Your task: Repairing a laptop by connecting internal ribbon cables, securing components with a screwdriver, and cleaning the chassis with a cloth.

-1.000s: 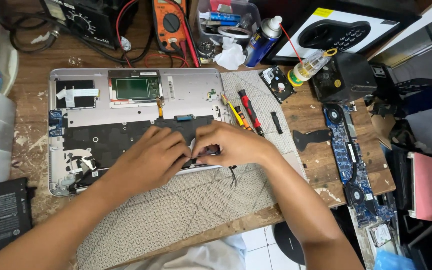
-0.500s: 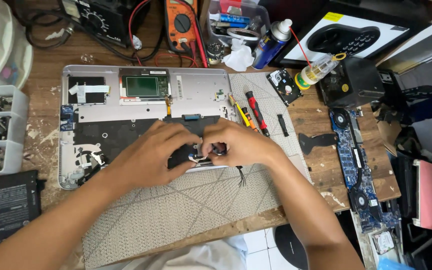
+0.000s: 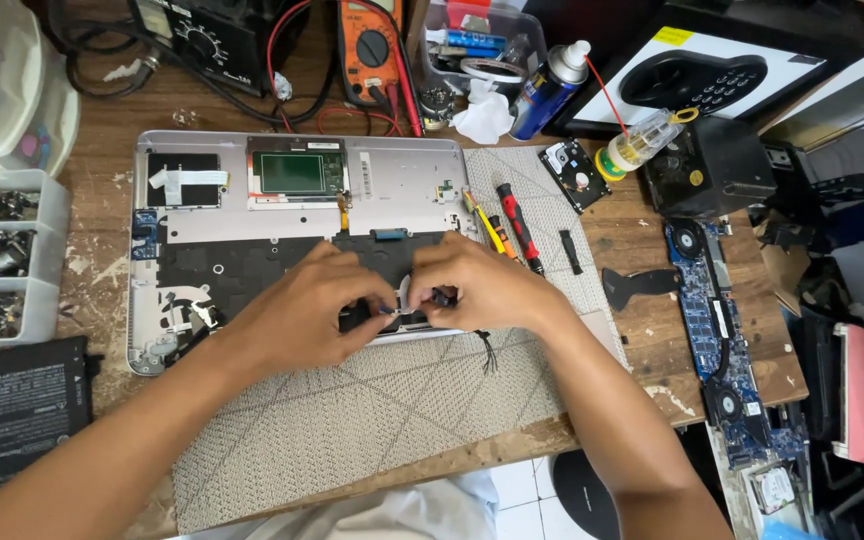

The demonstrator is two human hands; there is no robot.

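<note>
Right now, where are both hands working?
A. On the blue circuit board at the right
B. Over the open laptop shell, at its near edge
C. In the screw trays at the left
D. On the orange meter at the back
B: the left hand and right hand meet over the open laptop shell, pinching a small dark part at its near edge.

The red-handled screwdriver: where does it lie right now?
In the head view the red-handled screwdriver lies on the grey mat, just beyond the right hand, beside a yellow-handled tool at the open laptop case's right edge.
</note>
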